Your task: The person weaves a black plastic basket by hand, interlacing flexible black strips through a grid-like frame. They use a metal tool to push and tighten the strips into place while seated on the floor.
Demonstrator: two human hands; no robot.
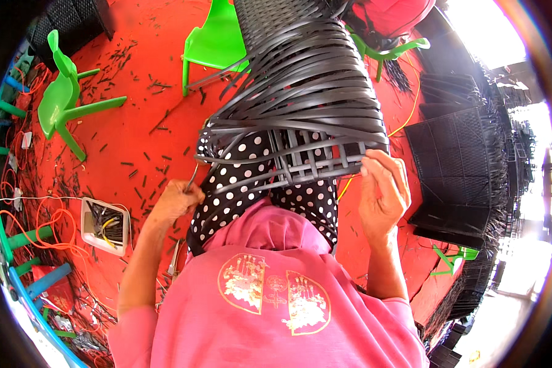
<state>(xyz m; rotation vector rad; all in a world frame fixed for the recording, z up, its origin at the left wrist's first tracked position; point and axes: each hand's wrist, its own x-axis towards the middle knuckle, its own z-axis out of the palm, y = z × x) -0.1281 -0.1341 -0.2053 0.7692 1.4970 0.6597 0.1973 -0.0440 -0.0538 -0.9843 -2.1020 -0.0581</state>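
Observation:
A half-woven piece of black flat plastic strips [313,80] lies across my lap, over black trousers with white dots. Its near end is an open lattice [316,162] of crossing strips, while long loose strands fan out toward the left. My left hand [181,201] is closed by my left thigh, pinching a thin dark strip [192,176] that points up toward the loose strands. At the near right corner of the lattice, my right hand [383,191] has its thumb and fingertips closed on the woven edge; the other fingers are curled.
Green plastic chairs [61,98] stand on the red floor [141,37], which is littered with short black offcuts. A white bin [106,227] of cut pieces sits left, near orange hoses [55,239]. Black woven panels [451,172] are stacked right. Another person [398,15] in red sits ahead.

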